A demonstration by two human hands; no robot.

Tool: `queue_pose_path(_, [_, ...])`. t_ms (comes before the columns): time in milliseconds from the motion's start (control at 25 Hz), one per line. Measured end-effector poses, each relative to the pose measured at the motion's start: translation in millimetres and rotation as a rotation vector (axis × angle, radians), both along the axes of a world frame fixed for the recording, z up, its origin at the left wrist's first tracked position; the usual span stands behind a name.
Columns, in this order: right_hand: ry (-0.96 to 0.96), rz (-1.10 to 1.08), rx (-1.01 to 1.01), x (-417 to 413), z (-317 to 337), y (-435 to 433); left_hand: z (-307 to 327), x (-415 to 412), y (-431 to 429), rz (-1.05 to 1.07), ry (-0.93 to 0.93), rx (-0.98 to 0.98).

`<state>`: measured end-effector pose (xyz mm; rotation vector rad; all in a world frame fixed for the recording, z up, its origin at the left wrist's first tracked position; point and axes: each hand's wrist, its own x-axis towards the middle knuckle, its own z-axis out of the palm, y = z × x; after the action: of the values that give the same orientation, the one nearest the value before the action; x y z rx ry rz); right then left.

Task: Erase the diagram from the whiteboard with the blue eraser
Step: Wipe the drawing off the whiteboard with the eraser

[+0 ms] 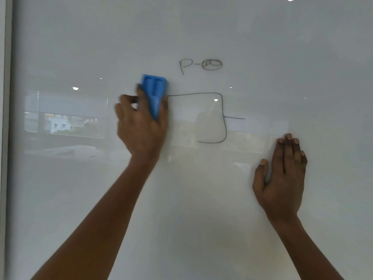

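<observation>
The left hand (141,122) grips the blue eraser (155,93) against the whiteboard (80,188), touching the diagram's (212,118) left end; the right hand (282,174) rests flat, fingers straight, below-right of the diagram.

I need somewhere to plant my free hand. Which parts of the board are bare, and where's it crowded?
Bare: the whiteboard between the frame and the left hand, and below the box outline between the hands. Crowded: the middle, with blue eraser, outline, label, short line and right hand.

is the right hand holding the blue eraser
No, the left hand grips the blue eraser; the right hand rests flat on the whiteboard.
</observation>
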<state>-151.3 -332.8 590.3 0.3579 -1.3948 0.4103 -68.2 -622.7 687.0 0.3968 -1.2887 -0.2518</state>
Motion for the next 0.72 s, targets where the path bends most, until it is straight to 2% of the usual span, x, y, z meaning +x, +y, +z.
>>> queue_pose_path(40, [-0.003, -0.001, 0.003, 0.3, -0.4, 0.1, -17.7, -1.9, 21.3, 0.001, -0.005, -0.203])
queue_pose_path(160, [-0.016, -0.001, 0.032, 1.8, 1.6, 5.4, -79.9, -5.7, 65.4, -0.036, -0.158, -1.019])
queue_pose_path(200, [-0.019, 0.004, 0.040, 2.4, 1.1, 7.0, -87.2, -4.4, 66.3, -0.050, -0.220, -1.158])
queue_pose_path(240, [-0.018, 0.009, 0.040, 2.6, 0.7, 7.6, -84.1, -1.9, 60.2, -0.069, -0.234, -1.197])
queue_pose_path(320, [-0.014, 0.017, 0.021, 2.9, 0.7, 7.6, -56.6, 0.5, 36.3, -0.042, -0.162, -1.058])
queue_pose_path(440, [-0.018, 0.017, 0.007, 2.4, 0.1, 5.2, 6.3, 6.0, -12.2, 0.086, -0.042, -0.599])
queue_pose_path(560, [-0.012, -0.008, -0.010, 2.5, 0.6, 2.4, 36.7, 6.0, -23.2, 0.089, -0.058, -0.193])
queue_pose_path(640, [-0.011, -0.022, -0.016, 2.8, 1.0, -0.1, 26.8, 0.7, -0.4, 0.065, -0.056, -0.180])
queue_pose_path(720, [-0.014, -0.026, -0.016, 3.6, 0.7, -0.1, 0.4, -4.5, 36.4, 0.040, -0.038, -0.462])
